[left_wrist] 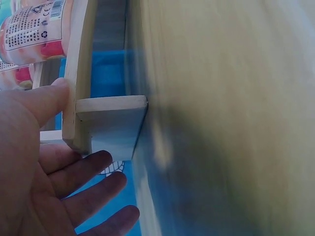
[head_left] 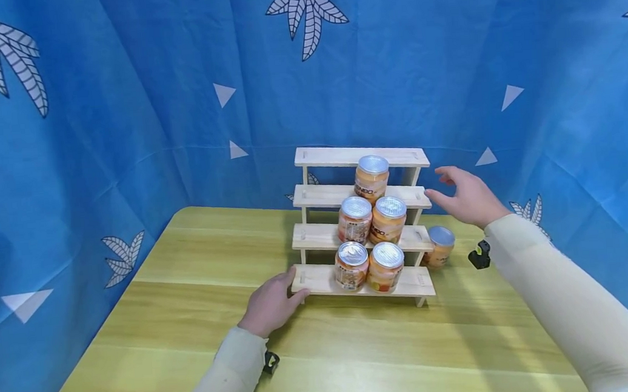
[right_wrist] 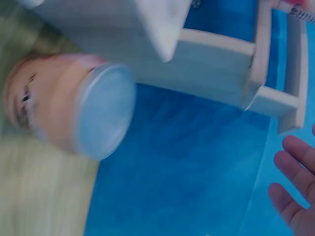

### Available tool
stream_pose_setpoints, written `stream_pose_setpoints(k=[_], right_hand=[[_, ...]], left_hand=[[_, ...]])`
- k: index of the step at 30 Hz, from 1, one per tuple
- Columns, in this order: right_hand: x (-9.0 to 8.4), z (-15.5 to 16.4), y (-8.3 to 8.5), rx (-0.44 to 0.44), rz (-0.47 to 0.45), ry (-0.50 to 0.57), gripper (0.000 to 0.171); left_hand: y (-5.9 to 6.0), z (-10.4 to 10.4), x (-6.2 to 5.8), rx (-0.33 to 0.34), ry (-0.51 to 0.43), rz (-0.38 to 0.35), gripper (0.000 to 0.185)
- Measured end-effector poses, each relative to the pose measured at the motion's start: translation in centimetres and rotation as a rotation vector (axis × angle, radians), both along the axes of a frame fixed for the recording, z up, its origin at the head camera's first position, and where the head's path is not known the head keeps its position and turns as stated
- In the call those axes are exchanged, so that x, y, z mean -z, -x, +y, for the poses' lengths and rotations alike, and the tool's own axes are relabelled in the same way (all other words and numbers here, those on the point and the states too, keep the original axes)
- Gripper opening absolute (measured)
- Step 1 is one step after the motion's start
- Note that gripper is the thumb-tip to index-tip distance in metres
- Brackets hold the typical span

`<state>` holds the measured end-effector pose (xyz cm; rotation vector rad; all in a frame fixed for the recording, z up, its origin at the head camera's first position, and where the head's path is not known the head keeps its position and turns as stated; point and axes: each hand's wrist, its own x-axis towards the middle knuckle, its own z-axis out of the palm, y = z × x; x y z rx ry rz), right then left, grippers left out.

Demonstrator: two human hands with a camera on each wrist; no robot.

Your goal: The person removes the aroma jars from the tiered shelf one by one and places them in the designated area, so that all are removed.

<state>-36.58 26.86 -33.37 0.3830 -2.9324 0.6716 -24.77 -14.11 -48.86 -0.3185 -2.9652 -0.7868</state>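
Note:
A four-step pale wooden display rack (head_left: pixel 317 236) stands on the table. My left hand (head_left: pixel 271 302) holds the left end of its lowest step; in the left wrist view, the thumb (left_wrist: pixel 51 98) lies against the step's edge and the other fingers are at its end. Silver-lidded orange cans stand on the steps: one can (head_left: pixel 372 180) on the second step from the top, and pairs on the two lower steps, including a front can (head_left: pixel 387 268). My right hand (head_left: pixel 469 196) is raised beside the rack's upper right, fingers apart, holding nothing.
Another silver-lidded can (head_left: pixel 439 247) stands on the wooden table (head_left: pixel 190 302), right of the rack and below my right hand. A blue curtain (head_left: pixel 419 61) with leaf and triangle prints hangs behind and along the sides.

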Motion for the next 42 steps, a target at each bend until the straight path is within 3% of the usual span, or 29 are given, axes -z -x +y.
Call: stream_pose_setpoints(k=[21,30,42], right_hand=[[-2.6,-6.5,1.4,-0.150,0.042,0.021,0.088],[-2.6,-8.4,2.1,-0.186,-0.003,0.021,0.095],[-2.5,-10.2,2.8,-0.175,-0.057,0.037,0.100]], left_hand=[[-0.1,-0.2,-0.1,-0.002,-0.011,-0.009,0.076],[-0.2,0.1,0.0,0.020,-0.009,-0.006,0.075],[-0.2,-0.1,0.1,0.002,-0.023,-0.012,0.077]])
